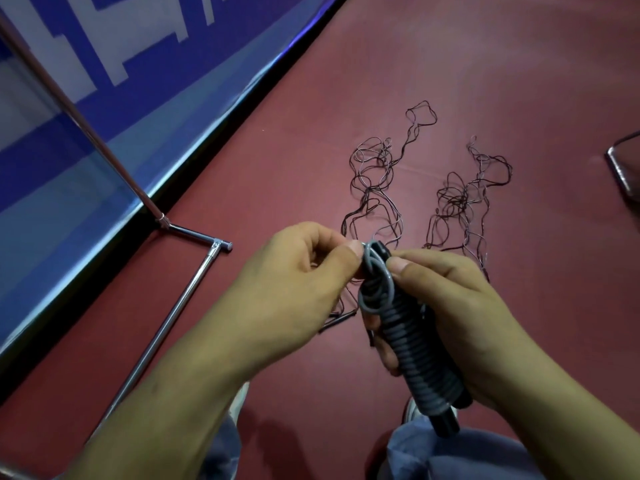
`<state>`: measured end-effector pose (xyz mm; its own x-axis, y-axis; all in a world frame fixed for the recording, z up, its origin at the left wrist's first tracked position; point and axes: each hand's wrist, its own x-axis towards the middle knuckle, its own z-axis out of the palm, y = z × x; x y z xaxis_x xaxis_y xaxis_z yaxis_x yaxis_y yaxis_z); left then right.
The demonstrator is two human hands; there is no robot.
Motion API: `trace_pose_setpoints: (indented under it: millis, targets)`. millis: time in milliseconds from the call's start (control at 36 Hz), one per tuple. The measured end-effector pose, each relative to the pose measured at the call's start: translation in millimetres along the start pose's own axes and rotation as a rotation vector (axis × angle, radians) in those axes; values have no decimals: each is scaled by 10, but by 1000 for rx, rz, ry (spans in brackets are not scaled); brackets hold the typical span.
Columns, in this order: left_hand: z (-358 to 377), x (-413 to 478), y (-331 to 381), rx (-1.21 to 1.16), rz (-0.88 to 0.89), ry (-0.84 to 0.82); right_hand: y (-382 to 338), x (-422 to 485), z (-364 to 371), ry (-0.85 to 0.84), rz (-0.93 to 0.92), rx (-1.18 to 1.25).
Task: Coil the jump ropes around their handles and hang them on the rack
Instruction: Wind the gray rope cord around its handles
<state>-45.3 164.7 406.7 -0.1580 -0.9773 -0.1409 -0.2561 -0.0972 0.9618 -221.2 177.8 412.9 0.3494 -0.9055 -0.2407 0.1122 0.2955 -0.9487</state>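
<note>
My right hand [446, 306] grips the black handles [445, 424], grey rope [415, 355] coiled round them. My left hand [294, 289] pinches the rope's end loop at their top. Loose ropes [457, 199] lie tangled just past my fingertips. Rack foot [166, 317] is left of my left hand, red floor [485, 64] beyond.

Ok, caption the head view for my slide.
Right grip holds black cylindrical handles wrapped in grey jump rope; left grip pinches its top loop; thin dark ropes lie tangled on red floor.

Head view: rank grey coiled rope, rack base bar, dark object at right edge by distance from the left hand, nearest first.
1. Grey coiled rope: left hand pinches it.
2. Rack base bar: floor, left.
3. Dark object: far right.
</note>
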Motion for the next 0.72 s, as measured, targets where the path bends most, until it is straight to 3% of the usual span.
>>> trace_pose_setpoints:
  millis: [278, 417, 528, 722]
  targets:
    - [51, -6, 105, 87, 192, -45, -20, -32, -35, -86, 82, 74]
    - [21, 128, 80, -148, 210, 200, 6, -41, 56, -111, 95, 199]
    - [-39, 216, 19, -179, 182, 353, 38, -27, 156, -117, 102, 177]
    - [-8, 225, -5, -177, 169, 335, 74, -52, 197, -100, 122, 150]
